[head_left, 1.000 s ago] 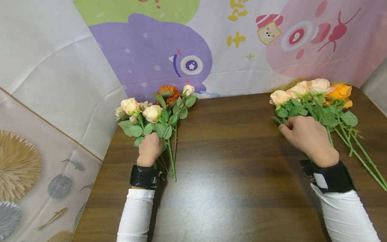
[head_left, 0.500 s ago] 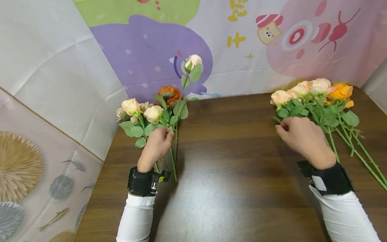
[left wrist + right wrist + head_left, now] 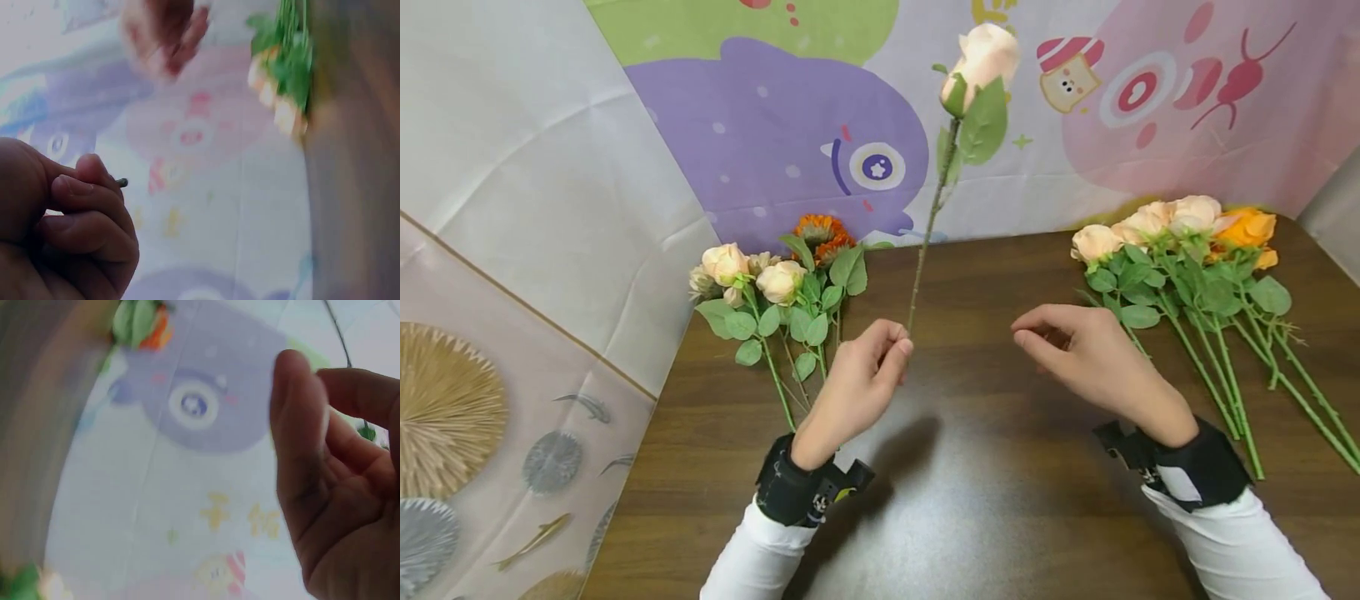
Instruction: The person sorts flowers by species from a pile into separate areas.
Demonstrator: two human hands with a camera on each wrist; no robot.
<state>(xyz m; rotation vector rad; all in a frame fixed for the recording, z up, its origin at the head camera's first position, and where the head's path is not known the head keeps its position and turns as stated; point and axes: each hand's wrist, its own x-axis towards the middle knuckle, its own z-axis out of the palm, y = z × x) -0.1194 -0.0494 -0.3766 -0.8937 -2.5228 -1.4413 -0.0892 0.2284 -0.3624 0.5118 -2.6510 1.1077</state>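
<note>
Upright above the table, a single pale peach rose [image 3: 988, 58] rises from my left hand [image 3: 857, 387], which pinches the lower stem between thumb and fingers. In the left wrist view the cut end of the stem [image 3: 122, 182] pokes out past the fingertips. My right hand [image 3: 1097, 362] hovers to the right of it with fingers loosely bent and holds nothing. The right wrist view shows the same right hand [image 3: 337, 469] with its thumb and fingers around an unfilled gap.
On the left of the brown table [image 3: 970, 500] lie peach roses [image 3: 781, 282] and orange flowers [image 3: 816, 229]. Another bunch of peach roses [image 3: 1096, 243] with an orange rose [image 3: 1247, 225] lies at the right. A cartoon-printed cloth [image 3: 790, 125] hangs behind.
My left hand has lifted the peach rose out of the left bunch and carried it up and to the right. My right hand has moved left, away from the right bunch.
</note>
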